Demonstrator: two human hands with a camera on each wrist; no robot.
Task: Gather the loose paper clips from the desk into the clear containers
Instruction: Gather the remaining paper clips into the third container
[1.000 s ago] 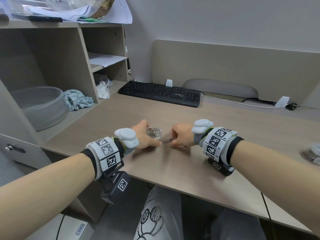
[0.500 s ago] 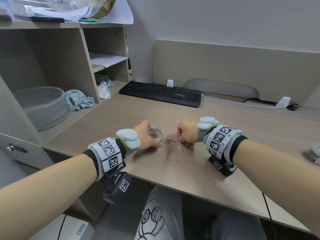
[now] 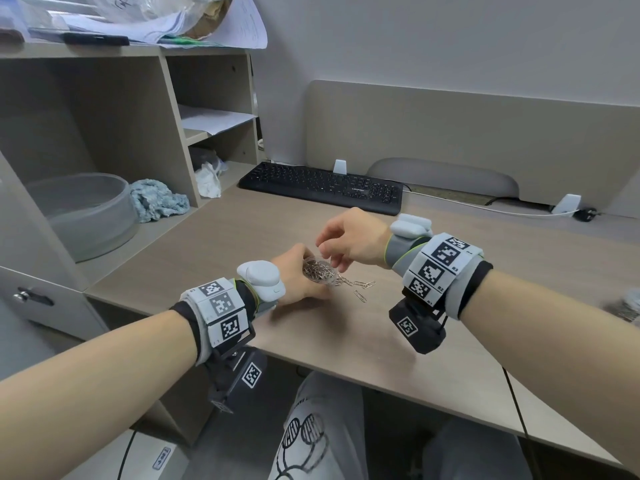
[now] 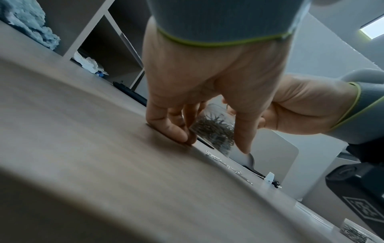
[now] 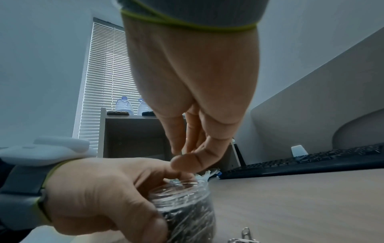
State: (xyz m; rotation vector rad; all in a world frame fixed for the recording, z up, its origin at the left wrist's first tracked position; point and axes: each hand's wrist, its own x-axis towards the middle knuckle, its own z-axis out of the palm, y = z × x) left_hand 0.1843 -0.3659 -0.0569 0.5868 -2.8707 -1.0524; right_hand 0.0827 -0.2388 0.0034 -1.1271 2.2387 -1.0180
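My left hand (image 3: 298, 278) grips a small clear jar (image 3: 320, 271) packed with paper clips; the jar stands on the desk near its front edge. The wrist views show the same jar (image 4: 214, 129) (image 5: 187, 213) between thumb and fingers. My right hand (image 3: 329, 254) hovers just above the jar's mouth. Its fingers point down and the thumb (image 5: 182, 162) lies near their tips, with no clip that I can make out between them. A short chain of loose paper clips (image 3: 362, 284) lies on the desk right of the jar. A second clear container (image 3: 627, 306) of clips sits at the far right edge.
A black keyboard (image 3: 322, 187) lies at the back of the desk, with a white cable running to its right. On the lower left shelf stand a grey basin (image 3: 86, 213) and a blue cloth (image 3: 159, 199). The desk's front edge runs just below my wrists.
My right hand rose from the desk beside the loose clips and moved left to above the jar, its fist loosening. The left hand stayed on the jar.
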